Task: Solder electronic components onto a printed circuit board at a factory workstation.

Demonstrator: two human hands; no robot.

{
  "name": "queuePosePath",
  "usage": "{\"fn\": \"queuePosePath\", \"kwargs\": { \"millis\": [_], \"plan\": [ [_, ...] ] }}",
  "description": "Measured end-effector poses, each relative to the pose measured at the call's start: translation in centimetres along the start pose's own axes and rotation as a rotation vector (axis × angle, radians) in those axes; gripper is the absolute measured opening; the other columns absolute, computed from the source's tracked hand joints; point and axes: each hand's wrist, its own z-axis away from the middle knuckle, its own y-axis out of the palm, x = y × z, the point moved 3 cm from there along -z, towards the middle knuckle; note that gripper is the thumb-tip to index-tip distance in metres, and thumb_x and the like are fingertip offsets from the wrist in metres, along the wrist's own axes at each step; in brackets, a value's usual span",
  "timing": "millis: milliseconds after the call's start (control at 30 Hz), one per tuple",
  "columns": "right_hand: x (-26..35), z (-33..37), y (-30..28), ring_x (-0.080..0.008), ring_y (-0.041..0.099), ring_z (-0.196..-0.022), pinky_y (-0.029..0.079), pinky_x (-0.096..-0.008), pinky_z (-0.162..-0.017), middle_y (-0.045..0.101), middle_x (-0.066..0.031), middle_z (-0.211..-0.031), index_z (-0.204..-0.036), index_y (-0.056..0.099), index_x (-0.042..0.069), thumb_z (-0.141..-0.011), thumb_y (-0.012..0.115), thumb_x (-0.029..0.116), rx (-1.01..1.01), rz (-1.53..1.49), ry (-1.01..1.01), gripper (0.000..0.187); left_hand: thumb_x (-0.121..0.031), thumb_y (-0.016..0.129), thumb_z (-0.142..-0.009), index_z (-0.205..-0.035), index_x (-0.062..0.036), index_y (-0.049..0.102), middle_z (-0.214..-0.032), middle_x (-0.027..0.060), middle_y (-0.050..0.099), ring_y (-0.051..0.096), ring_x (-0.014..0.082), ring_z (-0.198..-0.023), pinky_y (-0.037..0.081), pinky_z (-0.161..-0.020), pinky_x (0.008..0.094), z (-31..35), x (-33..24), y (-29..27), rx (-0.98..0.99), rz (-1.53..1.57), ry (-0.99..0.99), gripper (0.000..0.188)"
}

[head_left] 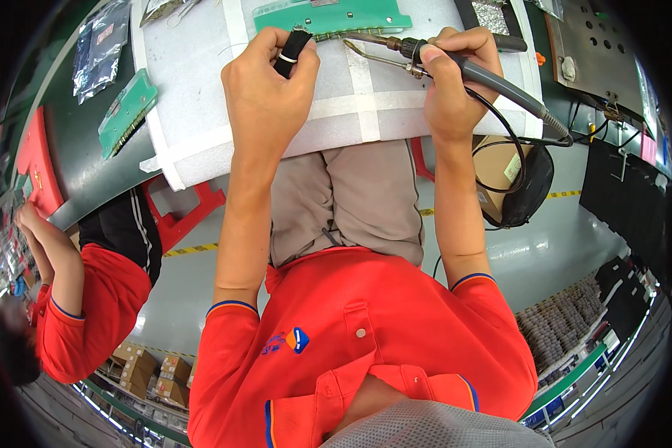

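My left hand point(270, 82) pinches a small black bristle brush point(293, 52) bound with a white band, beside the near edge of a green circuit board point(373, 16). A row of metallic contacts runs along that edge. My right hand point(459, 78) is closed around a soldering iron point(493, 78) with a grey handle. Its tip reaches left to the contacts; whether it touches them I cannot tell. A thin metal tube point(377, 58) clamped to the iron points toward the board edge. Behind my right fingers a dark cylinder point(511, 43) sticks out; whether I hold it is hidden.
White foam padding point(336, 128) with tape strips covers the work surface. Another green board point(127, 112) and silver bags point(101, 48) lie left. A metal box point(601, 56) stands right. The iron's cable point(523, 149) loops below my right hand. A co-worker point(89, 299) sits at left.
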Motion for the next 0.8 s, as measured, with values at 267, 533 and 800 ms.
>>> {"fn": "queuePosePath", "kwargs": {
  "millis": [267,533,800],
  "plan": [
    [-0.1,0.2,-0.6,-0.0082,0.040,-0.059,0.034,-0.0225,-0.057,0.050,-0.0045,-0.066,-0.083,0.047,0.001,-0.076,0.057,-0.004,-0.066,-0.006,-0.018,0.013,-0.013,0.068,-0.083,-0.082,0.0033,0.063,-0.065,0.0041,0.062,0.051,0.0082,-0.056,0.041,-0.053,0.0247,0.1,0.1,-0.1,0.028,-0.019,-0.033,0.018],
    [0.7,0.0,0.4,-0.0095,0.054,-0.063,0.042,-0.0206,-0.058,0.058,-0.0076,-0.073,-0.095,0.055,-0.002,-0.082,0.062,0.002,-0.093,0.025,0.094,0.014,-0.012,0.068,-0.083,-0.080,0.0035,0.062,-0.062,0.0048,0.061,0.050,0.0062,-0.055,0.040,-0.051,0.0244,0.0,0.4,-0.8,0.022,0.079,0.008,0.017],
    [2.0,-0.8,0.9,-0.0109,0.062,-0.086,0.050,-0.0243,-0.080,0.063,-0.0073,-0.097,-0.118,0.054,-0.002,-0.080,0.071,-0.002,0.203,0.143,0.185,0.041,-0.008,0.068,-0.087,-0.084,0.0020,0.061,-0.071,-0.0032,0.057,0.045,0.0022,-0.063,0.035,-0.055,0.0198,1.6,-2.4,-3.2,0.031,0.254,-0.210,0.013]
  ]
}}
